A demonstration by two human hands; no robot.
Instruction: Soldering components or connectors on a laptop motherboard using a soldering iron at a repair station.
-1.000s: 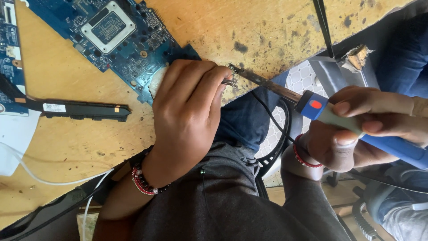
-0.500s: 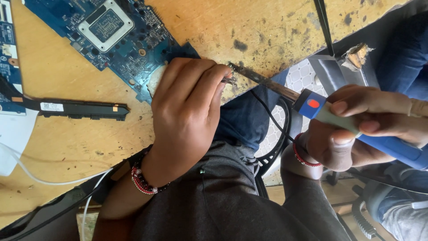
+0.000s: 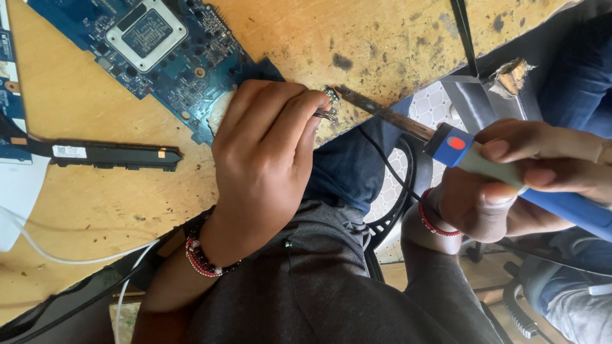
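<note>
Left hand (image 3: 264,162): clamped down at the desk edge, fingertips pinching a small metal component (image 3: 328,105) with tiny pins, right beside the blue printed circuit board (image 3: 159,54).
Right hand (image 3: 510,181): wrapped tight around the blue-handled soldering iron with a red button (image 3: 484,159).
Iron tip: dark shaft (image 3: 376,111) slants in and meets the pinched component, touching or a hair off, too close to call.
Progress: looks mid-joint; the part is held and heat is at it, though no finished solder bead shows, so the joint itself seems left to do.
Desk: worn, burn-spotted wooden desk (image 3: 306,38), with a black slim bar-shaped part (image 3: 108,155) lying well left.
Wrists: red beaded bracelets (image 3: 201,258) on both.
</note>
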